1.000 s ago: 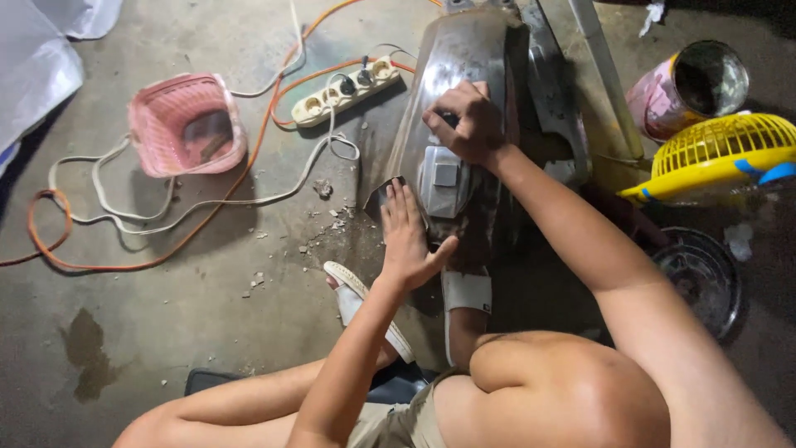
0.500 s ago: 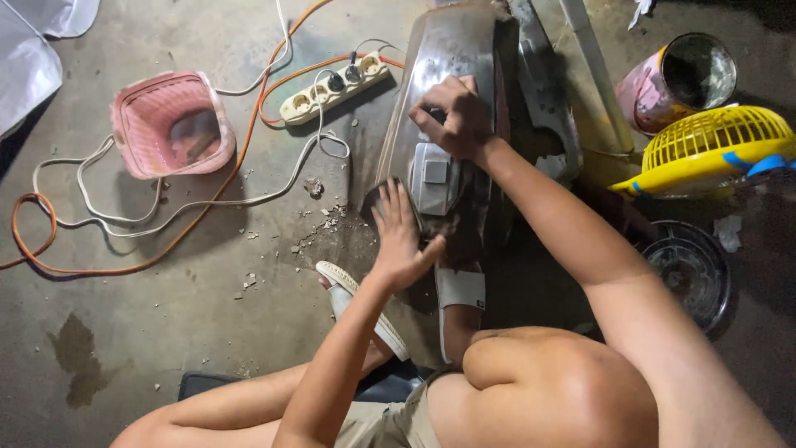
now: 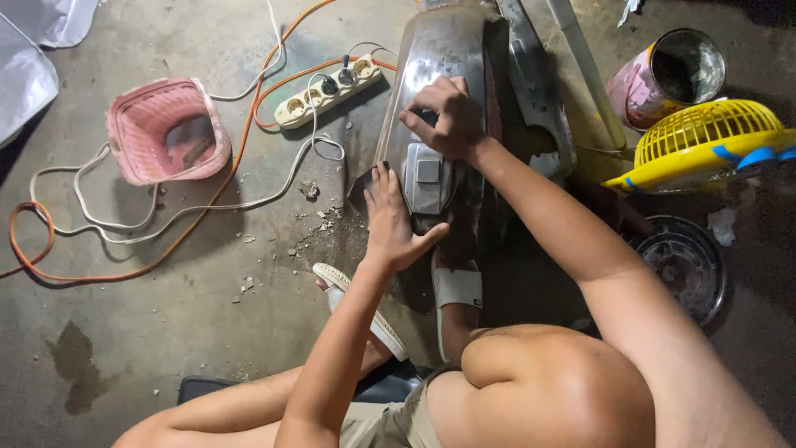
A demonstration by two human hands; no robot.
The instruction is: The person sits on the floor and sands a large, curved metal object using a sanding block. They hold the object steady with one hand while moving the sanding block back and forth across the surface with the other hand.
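Observation:
A dark curved metal fender-like panel (image 3: pixel 444 58) lies on the concrete floor ahead of me, with a grey box-shaped part (image 3: pixel 427 178) fixed on it. My left hand (image 3: pixel 391 224) lies flat with fingers apart on the panel's left edge, beside the grey part. My right hand (image 3: pixel 444 116) is closed around a small dark object pressed onto the panel just above the grey part; what the object is I cannot make out. My knee (image 3: pixel 539 373) and sandalled feet (image 3: pixel 456 290) are below the panel.
A pink plastic basket (image 3: pixel 166 133) sits at left. A white power strip (image 3: pixel 327 91) with orange and white cables (image 3: pixel 124 224) lies behind it. At right stand a paint can (image 3: pixel 667 79), a yellow fan (image 3: pixel 713 145) and a round metal grille (image 3: pixel 688 265). Debris bits dot the floor.
The view has shifted slightly. My right hand has crept a little down the panel; my left hand stays pressed on its edge.

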